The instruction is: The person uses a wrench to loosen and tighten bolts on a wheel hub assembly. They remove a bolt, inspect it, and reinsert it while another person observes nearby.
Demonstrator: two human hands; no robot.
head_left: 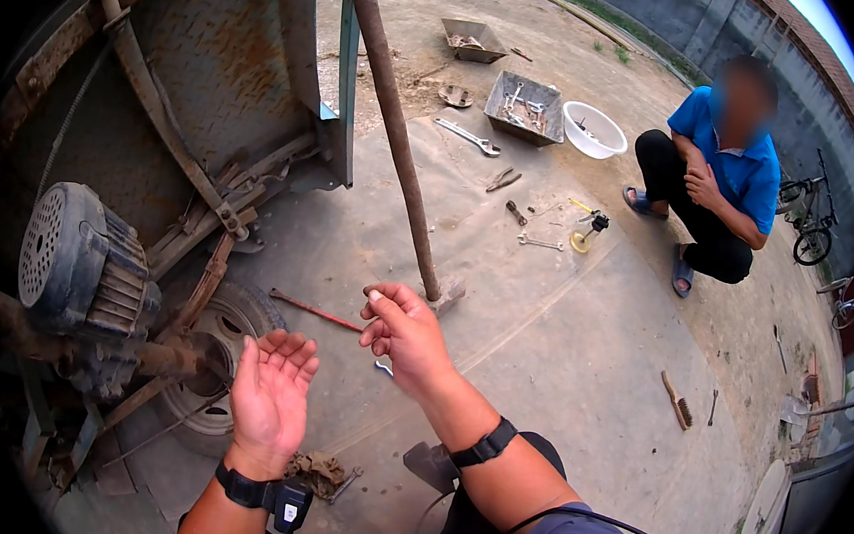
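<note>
My left hand (273, 396) is held palm up, its fingers stretched out with nothing on them. Beside it, to the right, my right hand (409, 338) has thumb and fingertips pressed together; whatever they hold, if anything, is too small to make out. Both hands are in the air in front of a tilted rusty machine frame. On its near side sit a dark electric motor (75, 254) and a wheel with a tyre (258, 306). A red bar (318, 311) lies on the ground behind my hands. An upright rusty pole (398, 129) rises from a block just beyond my right hand.
Wrenches fill a metal tray (499, 122) beside a white basin (612, 151). Pliers (503, 181), a large wrench (467, 137) and a brush (677, 400) lie on the ground mat. A person in blue (730, 170) squats at the right. A rag (316, 472) lies near my left wrist.
</note>
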